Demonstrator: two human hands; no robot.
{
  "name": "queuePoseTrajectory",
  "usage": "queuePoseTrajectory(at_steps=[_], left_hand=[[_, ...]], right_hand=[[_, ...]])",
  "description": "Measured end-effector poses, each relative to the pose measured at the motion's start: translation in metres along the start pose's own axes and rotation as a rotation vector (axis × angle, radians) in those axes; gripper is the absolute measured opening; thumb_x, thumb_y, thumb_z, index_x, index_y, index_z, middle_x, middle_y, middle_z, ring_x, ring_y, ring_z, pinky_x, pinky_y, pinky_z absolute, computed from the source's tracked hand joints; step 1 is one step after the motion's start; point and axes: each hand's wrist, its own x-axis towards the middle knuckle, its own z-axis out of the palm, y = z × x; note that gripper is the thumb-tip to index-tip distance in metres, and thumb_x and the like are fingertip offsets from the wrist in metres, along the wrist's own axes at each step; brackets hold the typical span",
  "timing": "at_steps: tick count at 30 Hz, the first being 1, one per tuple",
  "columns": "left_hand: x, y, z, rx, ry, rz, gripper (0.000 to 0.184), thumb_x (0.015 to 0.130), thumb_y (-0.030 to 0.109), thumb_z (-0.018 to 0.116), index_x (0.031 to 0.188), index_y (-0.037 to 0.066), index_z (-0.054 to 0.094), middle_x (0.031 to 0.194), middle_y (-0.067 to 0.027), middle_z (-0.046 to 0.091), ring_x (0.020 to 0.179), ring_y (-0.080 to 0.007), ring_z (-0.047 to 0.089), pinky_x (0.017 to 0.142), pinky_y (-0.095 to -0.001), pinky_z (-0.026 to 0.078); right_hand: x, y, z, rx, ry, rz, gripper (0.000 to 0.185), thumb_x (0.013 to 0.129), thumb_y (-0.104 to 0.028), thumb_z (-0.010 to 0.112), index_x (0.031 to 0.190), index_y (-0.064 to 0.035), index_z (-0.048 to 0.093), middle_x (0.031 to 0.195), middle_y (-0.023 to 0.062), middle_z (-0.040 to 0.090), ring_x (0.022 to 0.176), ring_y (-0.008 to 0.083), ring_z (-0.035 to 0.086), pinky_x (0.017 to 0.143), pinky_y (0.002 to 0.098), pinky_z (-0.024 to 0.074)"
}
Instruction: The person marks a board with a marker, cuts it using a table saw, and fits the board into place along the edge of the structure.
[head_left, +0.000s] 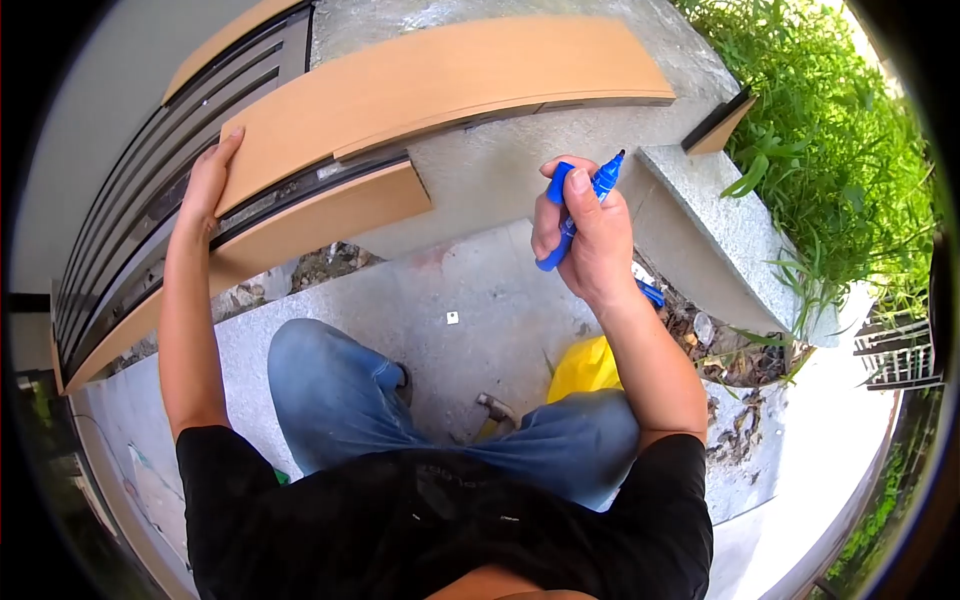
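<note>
Closed around a slim, glossy blue plastic marker with its dark tip bared and pointing away, the right hand also pinches a short blue cap above the grey concrete ground, while the left hand clasps the left end of a long, flat tan board.

Yellow bag, partly hidden, before me. Left of it, concrete floor bearing a small white square; left and nearer me, a hammer. Right of it I see dry leaves; farther off, a stone slab, then green plants.
</note>
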Motion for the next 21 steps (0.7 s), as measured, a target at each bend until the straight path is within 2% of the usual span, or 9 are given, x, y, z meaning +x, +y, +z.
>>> queuePoseTrajectory(at_steps=[2,4,5,7,9,10,12,18,21], left_hand=[[0.006,-0.010,-0.010,0.530,0.230,0.250,0.073,0.100,0.053,0.061,0.136,-0.010,0.055,0.119,-0.0241,0.071,0.107,-0.0322,0.071,0.096,-0.0408,0.053],[-0.033,0.028,0.001,1.080,0.436,0.245,0.076,0.099,0.059,0.057,0.139,-0.006,0.053,0.123,-0.0253,0.068,0.111,-0.0387,0.068,0.100,-0.0459,0.051],[-0.052,0.033,0.003,1.368,0.641,0.437,0.067,0.100,0.056,0.058,0.136,0.000,0.058,0.123,-0.0235,0.067,0.108,-0.0375,0.069,0.094,-0.0458,0.053],[-0.100,0.067,0.051,0.825,0.520,0.720,0.034,0.101,0.031,0.068,0.118,0.002,0.069,0.108,-0.0134,0.070,0.091,-0.0197,0.068,0.081,-0.0334,0.055],[-0.157,0.068,0.129,0.221,0.031,0.758,0.026,0.094,0.014,0.076,0.116,0.002,0.069,0.104,-0.0026,0.069,0.091,-0.0073,0.061,0.081,-0.0251,0.051],[-0.180,0.065,0.162,0.166,-0.198,0.688,0.038,0.089,0.013,0.082,0.122,0.003,0.067,0.106,-0.0044,0.069,0.090,-0.0099,0.064,0.083,-0.0257,0.052],[-0.196,0.058,0.205,0.205,-0.433,0.773,0.063,0.077,0.019,0.091,0.132,0.006,0.062,0.106,-0.0096,0.071,0.091,-0.0191,0.070,0.080,-0.0293,0.055],[-0.179,0.036,0.230,0.177,-0.438,1.021,0.047,0.081,0.015,0.087,0.124,0.005,0.069,0.101,-0.0093,0.073,0.086,-0.0212,0.071,0.075,-0.0304,0.057],[-0.177,0.033,0.229,0.190,-0.396,1.050,0.035,0.087,0.008,0.081,0.120,0.004,0.071,0.099,-0.0089,0.073,0.086,-0.0202,0.071,0.077,-0.0317,0.058]], right_hand=[[-0.005,-0.003,0.000,0.004,-0.007,-0.007,0.040,0.105,-0.040,0.060,0.120,-0.0030,0.058,0.061,0.0053,0.053,0.049,0.0154,0.049,0.050,0.0307,0.0452],[-0.010,-0.006,-0.001,-0.011,-0.044,0.007,0.038,0.105,-0.036,0.062,0.121,-0.0018,0.057,0.064,0.0057,0.054,0.052,0.0154,0.051,0.051,0.0306,0.0468],[-0.010,-0.007,-0.001,-0.004,-0.041,0.008,0.038,0.105,-0.036,0.062,0.121,-0.0018,0.057,0.064,0.0057,0.054,0.052,0.0154,0.051,0.051,0.0306,0.0468],[-0.011,-0.008,0.001,0.006,-0.050,0.032,0.034,0.105,-0.028,0.062,0.124,-0.0008,0.057,0.069,0.0058,0.057,0.055,0.0149,0.054,0.052,0.0300,0.0474],[-0.014,-0.009,0.010,-0.008,-0.069,0.053,0.032,0.105,-0.025,0.062,0.126,-0.0008,0.057,0.073,0.0059,0.059,0.056,0.0143,0.055,0.053,0.0295,0.0476],[-0.014,-0.008,0.013,-0.028,-0.095,0.055,0.031,0.105,-0.022,0.061,0.128,-0.0009,0.057,0.077,0.0060,0.061,0.058,0.0137,0.056,0.053,0.0290,0.0478],[-0.019,-0.001,0.014,0.048,-0.134,0.070,0.035,0.102,-0.022,0.068,0.128,-0.0010,0.060,0.084,0.0039,0.065,0.061,0.0092,0.058,0.053,0.0260,0.0480],[-0.028,0.005,0.007,0.141,-0.270,0.168,0.041,0.104,-0.028,0.064,0.134,-0.0008,0.055,0.082,0.0033,0.064,0.062,0.0091,0.059,0.054,0.0259,0.0473],[-0.026,0.005,0.006,0.133,-0.322,0.068,0.045,0.106,-0.028,0.062,0.139,-0.0004,0.048,0.082,0.0031,0.063,0.066,0.0114,0.060,0.057,0.0307,0.0484]])
